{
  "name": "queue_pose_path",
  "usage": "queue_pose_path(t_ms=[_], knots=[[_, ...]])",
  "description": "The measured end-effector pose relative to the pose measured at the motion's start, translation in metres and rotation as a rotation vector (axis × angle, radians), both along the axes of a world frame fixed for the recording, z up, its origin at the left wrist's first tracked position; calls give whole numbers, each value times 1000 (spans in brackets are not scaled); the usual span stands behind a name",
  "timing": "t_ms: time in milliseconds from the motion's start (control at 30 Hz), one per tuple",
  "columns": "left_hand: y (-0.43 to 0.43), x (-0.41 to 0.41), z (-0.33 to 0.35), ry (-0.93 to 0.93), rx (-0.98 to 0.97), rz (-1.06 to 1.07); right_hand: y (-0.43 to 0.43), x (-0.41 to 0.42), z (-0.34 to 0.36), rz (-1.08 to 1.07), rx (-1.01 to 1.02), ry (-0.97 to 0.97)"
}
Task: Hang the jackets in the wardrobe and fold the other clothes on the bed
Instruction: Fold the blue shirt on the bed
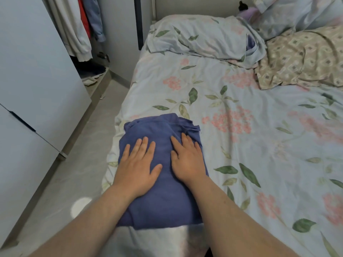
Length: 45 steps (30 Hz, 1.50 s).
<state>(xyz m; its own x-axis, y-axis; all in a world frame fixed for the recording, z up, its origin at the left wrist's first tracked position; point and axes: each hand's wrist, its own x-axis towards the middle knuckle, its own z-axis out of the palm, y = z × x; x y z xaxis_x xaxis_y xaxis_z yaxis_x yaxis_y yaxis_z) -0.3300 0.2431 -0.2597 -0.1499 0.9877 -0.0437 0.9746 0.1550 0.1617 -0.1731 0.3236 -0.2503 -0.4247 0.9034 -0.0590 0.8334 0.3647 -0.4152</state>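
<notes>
Both hands lie flat, fingers straight and slightly spread, pressing on the folded blue garment [161, 182]. The left hand [138, 167] rests on its left half, the right hand [186, 161] just beside it on the right half. The garment sits on the bed [259, 145] under both palms.

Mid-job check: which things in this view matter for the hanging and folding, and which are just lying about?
Part of the job:
- blue garment, folded on the bed
- left hand and right hand, both pressing flat on it
- wardrobe, with hanging clothes

Just lying about:
- floral pillow
- beige patterned pillow
- purple item by the headboard
</notes>
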Motion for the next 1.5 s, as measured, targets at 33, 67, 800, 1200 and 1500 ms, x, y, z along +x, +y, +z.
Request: queue_pose_path(t_ms=[33, 67, 800, 1200, 1500], knots=[[6, -6, -1, 1, 1, -8, 2, -3, -4, -18, 29, -26], [11, -10, -3, 7, 3, -13, 3, -5, -8, -35, 52, -50], [-57, 7, 29, -375, -19, 251, -43, 25, 46, 2, 138, 197], [-117, 19, 47, -1055, 113, 624, -94, 78, 84, -434, -657, 97], [-116, 15, 79, -1338, 230, 598, -108, 83, 105, -414, -637, 675]])
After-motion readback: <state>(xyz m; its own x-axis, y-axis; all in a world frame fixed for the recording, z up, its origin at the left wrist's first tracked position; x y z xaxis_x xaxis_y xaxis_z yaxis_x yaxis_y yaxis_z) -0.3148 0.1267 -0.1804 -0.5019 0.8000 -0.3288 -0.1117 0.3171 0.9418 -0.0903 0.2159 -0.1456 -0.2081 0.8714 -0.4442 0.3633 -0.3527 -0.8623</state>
